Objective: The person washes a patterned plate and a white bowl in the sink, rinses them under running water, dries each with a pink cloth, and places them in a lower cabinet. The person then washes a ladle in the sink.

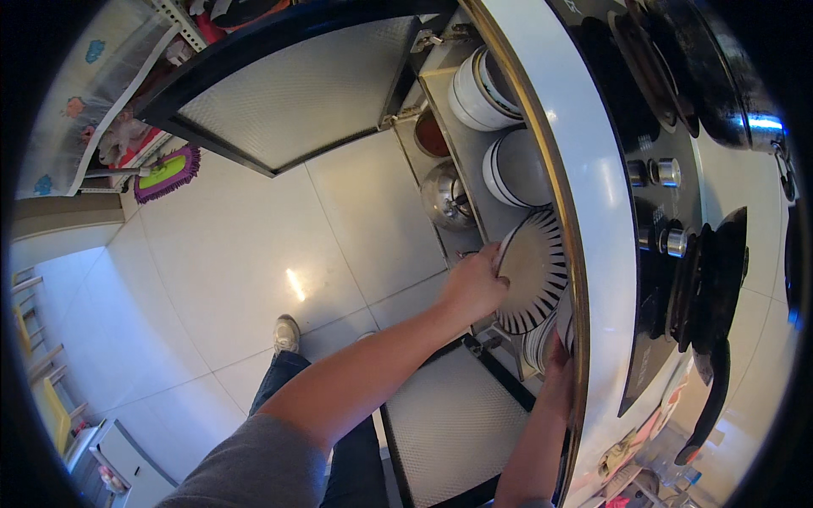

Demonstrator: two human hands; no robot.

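Note:
My left hand (476,279) grips the near rim of a round plate (532,273) with a beige middle and black stripes around its edge. The plate is tilted, at the opening of the lower cabinet. Below it in the view, a stack of white plates (538,343) stands on the cabinet shelf. My right hand (559,359) reaches in beside that stack and touches the edge of another pale plate (564,320). The countertop edge covers part of this plate and most of my right fingers, so their hold is unclear. Stacked white bowls (486,92) and dark-rimmed bowls (517,168) share the shelf.
Two framed cabinet doors, one (298,95) above and one (454,425) below in the view, stand open. A metal pot (446,193) sits on the lower shelf. The white countertop (597,209) overhangs the opening and carries a gas stove (654,209). A mop head (168,173) rests by the shelving.

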